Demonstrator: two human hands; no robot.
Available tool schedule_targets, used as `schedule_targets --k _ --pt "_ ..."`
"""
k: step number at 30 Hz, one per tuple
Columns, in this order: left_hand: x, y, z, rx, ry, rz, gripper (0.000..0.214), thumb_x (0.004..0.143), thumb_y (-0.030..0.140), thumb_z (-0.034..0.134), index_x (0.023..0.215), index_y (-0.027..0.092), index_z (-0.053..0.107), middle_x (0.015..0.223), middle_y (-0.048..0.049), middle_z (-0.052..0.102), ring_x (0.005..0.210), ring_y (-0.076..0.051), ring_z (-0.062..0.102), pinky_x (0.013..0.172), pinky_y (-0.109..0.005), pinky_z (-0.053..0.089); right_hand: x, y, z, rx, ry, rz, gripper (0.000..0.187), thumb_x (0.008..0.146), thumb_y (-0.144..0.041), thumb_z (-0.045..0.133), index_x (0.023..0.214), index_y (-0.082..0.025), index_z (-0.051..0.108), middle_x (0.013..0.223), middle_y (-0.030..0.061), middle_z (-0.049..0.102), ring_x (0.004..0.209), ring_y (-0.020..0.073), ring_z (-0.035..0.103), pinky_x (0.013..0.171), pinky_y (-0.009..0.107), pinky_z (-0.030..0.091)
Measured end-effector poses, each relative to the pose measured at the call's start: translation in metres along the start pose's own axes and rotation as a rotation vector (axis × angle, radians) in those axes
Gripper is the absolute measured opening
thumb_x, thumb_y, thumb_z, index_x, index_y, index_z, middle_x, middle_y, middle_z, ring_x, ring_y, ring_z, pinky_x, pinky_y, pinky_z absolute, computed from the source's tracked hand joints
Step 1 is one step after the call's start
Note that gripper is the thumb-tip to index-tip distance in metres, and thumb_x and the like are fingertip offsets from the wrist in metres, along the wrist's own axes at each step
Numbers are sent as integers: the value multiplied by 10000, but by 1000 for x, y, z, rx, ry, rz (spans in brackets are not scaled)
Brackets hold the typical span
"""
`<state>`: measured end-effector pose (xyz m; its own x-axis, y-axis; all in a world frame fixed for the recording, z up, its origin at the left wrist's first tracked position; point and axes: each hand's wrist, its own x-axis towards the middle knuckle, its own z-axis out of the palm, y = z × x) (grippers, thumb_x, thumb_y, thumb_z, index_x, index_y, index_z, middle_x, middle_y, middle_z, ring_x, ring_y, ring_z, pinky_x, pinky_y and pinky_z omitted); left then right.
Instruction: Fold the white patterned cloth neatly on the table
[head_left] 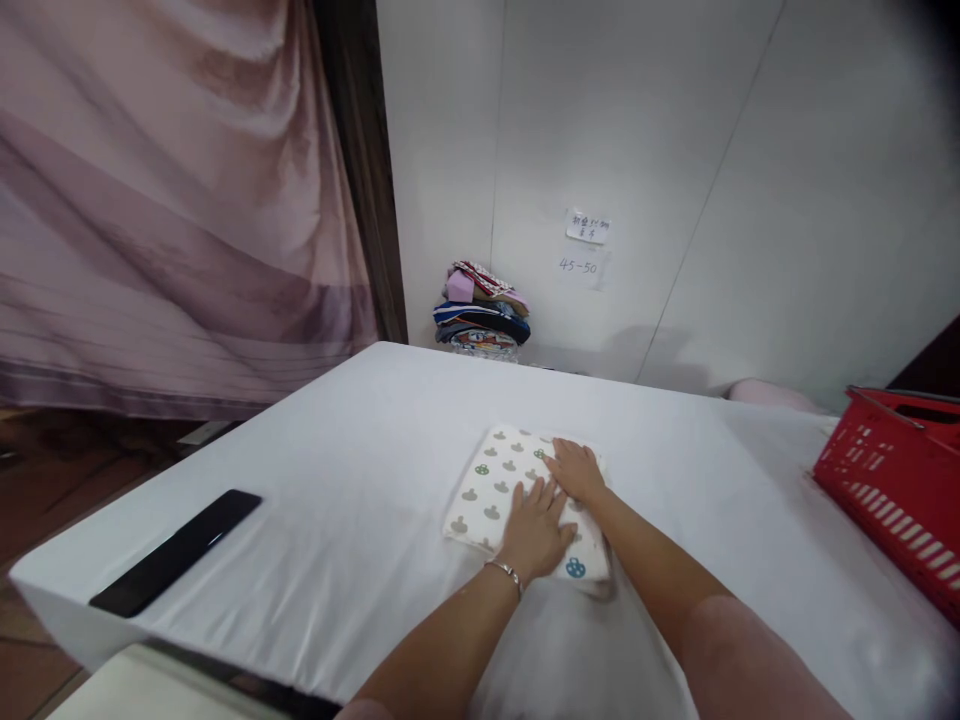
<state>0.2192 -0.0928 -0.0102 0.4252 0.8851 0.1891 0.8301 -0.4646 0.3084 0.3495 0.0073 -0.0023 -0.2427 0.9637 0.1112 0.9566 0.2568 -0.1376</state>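
Observation:
A folded white cloth (491, 488) printed with grey, green and blue mushrooms lies on the white-covered table (337, 480). My left hand (536, 527), with a bracelet at the wrist, rests flat on the near middle of the cloth, fingers spread. Just beyond it, my right hand (576, 470) lies palm down on the cloth's right side, fingers stretched out. The two hands are close together. Neither one grips the cloth; both lie on top of it. Part of the print is hidden beneath them.
A red plastic basket (892, 490) stands at the table's right edge. On the left lies a long black flat object (176, 552). Past the far edge, a stack of folded fabrics (482, 310) sits against the wall (645, 120). A pink curtain (165, 200) hangs at the left.

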Motion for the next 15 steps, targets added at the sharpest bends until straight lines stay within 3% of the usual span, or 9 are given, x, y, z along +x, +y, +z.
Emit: schedule_targets --k 6,10,15 --pt "-1 2 -1 10 2 -4 558 893 521 274 1355 232 396 1466 -65 316 1363 -263 205 1094 -552 101 20 -3 -17 -16 -78 12 386 932 -417 288 1057 -199 580 1050 87 645 1017 217 539 865 344 325" --pt "-1 3 -2 -2 -18 -25 560 894 518 272 1359 228 393 1468 -66 310 1366 -262 195 1095 -556 97 43 -8 -19 -14 -114 -3 324 871 -401 441 1028 -181 621 1105 112 623 1053 236 520 835 310 353" --pt "-2 4 -4 12 -16 -18 568 894 518 264 1365 223 382 1472 -62 304 1368 -258 185 1100 -549 96 62 -9 -15 41 -176 -21 334 797 -430 551 1010 -196 657 1083 79 648 1002 214 563 785 260 386"
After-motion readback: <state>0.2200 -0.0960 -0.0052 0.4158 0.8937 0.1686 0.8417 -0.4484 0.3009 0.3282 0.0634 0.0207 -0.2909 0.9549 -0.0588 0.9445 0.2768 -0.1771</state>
